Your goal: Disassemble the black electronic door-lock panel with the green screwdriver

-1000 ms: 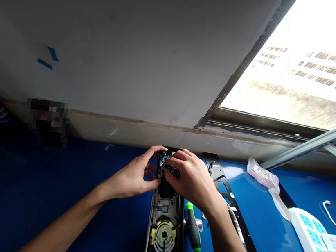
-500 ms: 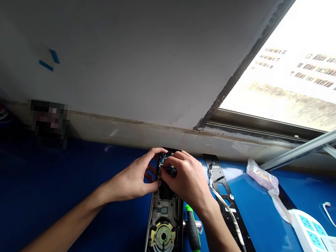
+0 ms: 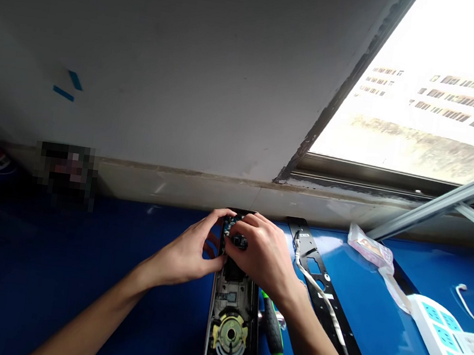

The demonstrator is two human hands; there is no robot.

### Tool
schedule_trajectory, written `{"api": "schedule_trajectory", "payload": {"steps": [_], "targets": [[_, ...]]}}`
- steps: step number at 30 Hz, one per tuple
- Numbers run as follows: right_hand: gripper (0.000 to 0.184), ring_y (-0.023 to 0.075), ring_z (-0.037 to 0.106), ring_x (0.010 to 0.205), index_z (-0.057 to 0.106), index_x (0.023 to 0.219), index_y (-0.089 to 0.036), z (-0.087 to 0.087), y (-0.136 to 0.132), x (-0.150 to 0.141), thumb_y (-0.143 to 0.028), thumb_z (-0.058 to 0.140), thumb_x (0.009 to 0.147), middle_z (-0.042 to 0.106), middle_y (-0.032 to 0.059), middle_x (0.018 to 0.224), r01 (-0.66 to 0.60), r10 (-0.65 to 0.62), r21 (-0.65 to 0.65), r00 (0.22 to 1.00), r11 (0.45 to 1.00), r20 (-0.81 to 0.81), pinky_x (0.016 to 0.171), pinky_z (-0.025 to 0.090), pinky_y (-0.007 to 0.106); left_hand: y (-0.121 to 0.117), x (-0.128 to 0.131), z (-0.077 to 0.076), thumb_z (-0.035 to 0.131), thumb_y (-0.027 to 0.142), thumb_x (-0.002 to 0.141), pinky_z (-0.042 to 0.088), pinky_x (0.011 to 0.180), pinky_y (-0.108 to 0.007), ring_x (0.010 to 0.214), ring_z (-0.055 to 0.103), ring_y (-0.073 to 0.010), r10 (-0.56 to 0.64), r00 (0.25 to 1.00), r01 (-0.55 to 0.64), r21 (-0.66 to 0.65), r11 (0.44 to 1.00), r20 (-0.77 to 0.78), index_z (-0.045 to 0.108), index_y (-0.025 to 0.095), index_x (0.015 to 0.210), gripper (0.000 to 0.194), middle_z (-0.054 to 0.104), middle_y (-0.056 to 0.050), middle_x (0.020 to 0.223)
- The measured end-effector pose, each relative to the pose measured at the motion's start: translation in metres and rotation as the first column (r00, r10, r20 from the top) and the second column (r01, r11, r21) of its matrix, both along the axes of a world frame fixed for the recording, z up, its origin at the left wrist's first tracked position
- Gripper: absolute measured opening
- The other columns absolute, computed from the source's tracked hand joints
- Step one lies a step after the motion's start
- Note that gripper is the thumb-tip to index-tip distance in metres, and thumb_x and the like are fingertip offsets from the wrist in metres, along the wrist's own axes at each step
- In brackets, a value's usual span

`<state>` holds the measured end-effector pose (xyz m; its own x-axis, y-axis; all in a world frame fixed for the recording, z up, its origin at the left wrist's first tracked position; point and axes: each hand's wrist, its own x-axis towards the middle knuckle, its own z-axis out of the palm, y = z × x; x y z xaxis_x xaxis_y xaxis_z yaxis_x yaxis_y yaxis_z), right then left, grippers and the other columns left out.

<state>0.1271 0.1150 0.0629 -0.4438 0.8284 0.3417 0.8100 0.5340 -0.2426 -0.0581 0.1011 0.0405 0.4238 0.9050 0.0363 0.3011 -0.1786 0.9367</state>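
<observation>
Hands: L hand (image 3: 184, 246) + R hand (image 3: 259, 256) clamped together on small green circuit board (image 3: 230, 226).
Board: at top of long black metal lock panel (image 3: 233, 299), far edge of blue desk (image 3: 75, 278).
Tool: green-black screwdriver (image 3: 272, 333) just right of panel, not in hand.

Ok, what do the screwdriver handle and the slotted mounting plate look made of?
The screwdriver handle looks like moulded plastic, black with green ends, its surface slightly glossy. The slotted mounting plate seems to be black-coated sheet metal, thin and flat with punched openings.
</observation>
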Motion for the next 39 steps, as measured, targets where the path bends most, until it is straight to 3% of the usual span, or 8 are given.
{"api": "schedule_trajectory", "payload": {"steps": [9, 22, 39], "targets": [[0.015, 0.0174, 0.062, 0.082, 0.077, 0.081, -0.023, 0.0042, 0.001, 0.0056, -0.013, 0.066, 0.085, 0.072, 0.0013, 0.082, -0.045, 0.045, -0.034, 0.999, 0.998, 0.002, 0.073, 0.043, 0.03, 0.0001, -0.0009, -0.0019, 0.068, 0.014, 0.083, 0.06, 0.083, -0.034, 0.095, 0.07, -0.0195, -0.005, 1.0, 0.005, 0.005, 1.0, -0.014, 0.039, 0.031, 0.148, 0.073, 0.064, -0.006, 0.126], [0.015, 0.0186, 0.064, 0.084, 0.079, 0.084, -0.023, 0.0034, 0.002, 0.0064, -0.019, 0.066, 0.091, 0.074, 0.0021, 0.084, -0.069, 0.071, -0.044, 0.997, 0.997, 0.024, 0.078, 0.045, 0.031, 0.0015, -0.0003, -0.0013, 0.069, 0.015, 0.082, 0.061, 0.083, -0.035, 0.094, 0.069, -0.0198, 0.0, 1.0, 0.0, 0.008, 1.0, 0.022, 0.041, 0.031, 0.147, 0.073, 0.063, -0.008, 0.13], [0.014, 0.018, 0.066, 0.083, 0.08, 0.084, -0.024, 0.0017, 0.0021, 0.006, -0.022, 0.067, 0.091, 0.075, 0.0024, 0.085, -0.014, 0.014, -0.001, 1.0, 1.0, 0.024, 0.069, 0.042, 0.03, 0.0022, -0.0006, -0.0006, 0.07, 0.015, 0.083, 0.061, 0.083, -0.034, 0.095, 0.071, -0.0196, -0.018, 0.998, 0.019, -0.015, 1.0, 0.055, 0.041, 0.029, 0.144, 0.069, 0.062, -0.008, 0.13]]}}
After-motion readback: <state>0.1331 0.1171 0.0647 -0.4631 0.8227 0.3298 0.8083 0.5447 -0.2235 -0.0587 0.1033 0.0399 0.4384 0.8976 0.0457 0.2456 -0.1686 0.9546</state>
